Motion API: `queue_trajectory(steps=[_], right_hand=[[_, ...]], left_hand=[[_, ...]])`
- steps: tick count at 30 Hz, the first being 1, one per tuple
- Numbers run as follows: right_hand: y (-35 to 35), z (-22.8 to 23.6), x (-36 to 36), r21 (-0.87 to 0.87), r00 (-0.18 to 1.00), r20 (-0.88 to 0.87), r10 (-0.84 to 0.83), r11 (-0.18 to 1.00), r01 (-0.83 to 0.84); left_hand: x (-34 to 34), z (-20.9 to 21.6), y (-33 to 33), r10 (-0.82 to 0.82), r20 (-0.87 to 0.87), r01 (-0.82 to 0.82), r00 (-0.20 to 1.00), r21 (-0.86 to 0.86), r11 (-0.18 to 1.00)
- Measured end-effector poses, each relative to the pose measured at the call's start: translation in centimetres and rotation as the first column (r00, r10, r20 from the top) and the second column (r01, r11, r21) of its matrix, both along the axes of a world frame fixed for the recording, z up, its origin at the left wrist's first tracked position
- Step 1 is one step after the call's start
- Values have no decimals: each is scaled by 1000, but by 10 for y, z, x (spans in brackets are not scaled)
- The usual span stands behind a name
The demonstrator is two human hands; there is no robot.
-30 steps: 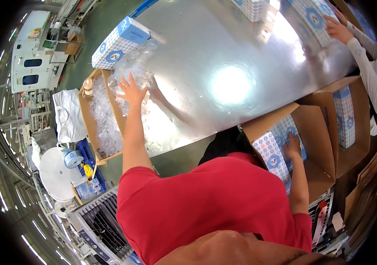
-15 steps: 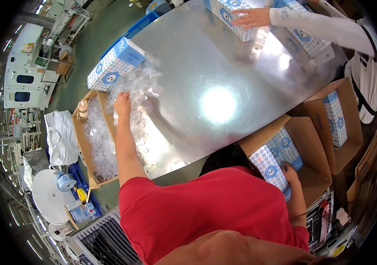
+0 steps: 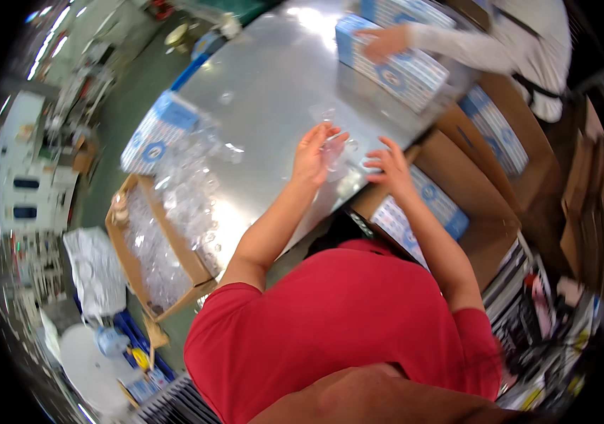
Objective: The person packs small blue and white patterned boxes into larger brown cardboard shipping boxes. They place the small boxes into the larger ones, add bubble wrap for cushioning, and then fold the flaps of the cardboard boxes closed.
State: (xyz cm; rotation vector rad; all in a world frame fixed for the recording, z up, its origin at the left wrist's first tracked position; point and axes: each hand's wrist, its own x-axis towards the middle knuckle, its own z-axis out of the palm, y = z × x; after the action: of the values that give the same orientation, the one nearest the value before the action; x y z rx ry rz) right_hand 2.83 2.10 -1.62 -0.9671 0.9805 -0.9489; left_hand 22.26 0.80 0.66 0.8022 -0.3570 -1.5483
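Observation:
Over the near right part of the shiny metal table, my left hand is closed on some clear plastic pieces. Their exact kind is blurred. My right hand hovers just right of them, fingers spread and holding nothing. Beneath my right forearm is an open cardboard box with blue-and-white patterned cartons inside. A loose heap of similar clear plastic pieces covers the table's left side, beside an upright patterned carton.
A long cardboard tray full of clear pieces sits at the left edge. Across the table, a co-worker's hand touches a patterned carton. Another open box and flattened cardboard stand at right.
My left hand has moved right from the heap, bringing clear plastic pieces. My right hand has let go of the carton in the box and risen to the table edge. The view has shifted.

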Motion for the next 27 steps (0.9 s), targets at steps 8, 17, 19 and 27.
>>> queue_trajectory(steps=[8, 17, 19, 27], right_hand=[[17, -13, -58, -132, 932, 52, -358, 923, 362], [18, -88, -158, -419, 693, -525, -495, 859, 296], [19, -117, -167, -585, 336, -771, -541, 810, -39], [20, -171, -134, -4, 493, -855, 164, 946, -323]], left_hand=[[-114, -26, 12, -115, -350, 158, 930, 96, 983], [-99, -50, 2, -105, -334, 185, 937, 218, 958], [-80, -54, 12, -119, -266, 177, 957, 206, 962], [-12, -61, 56, 6, -45, 11, 999, 366, 930]])
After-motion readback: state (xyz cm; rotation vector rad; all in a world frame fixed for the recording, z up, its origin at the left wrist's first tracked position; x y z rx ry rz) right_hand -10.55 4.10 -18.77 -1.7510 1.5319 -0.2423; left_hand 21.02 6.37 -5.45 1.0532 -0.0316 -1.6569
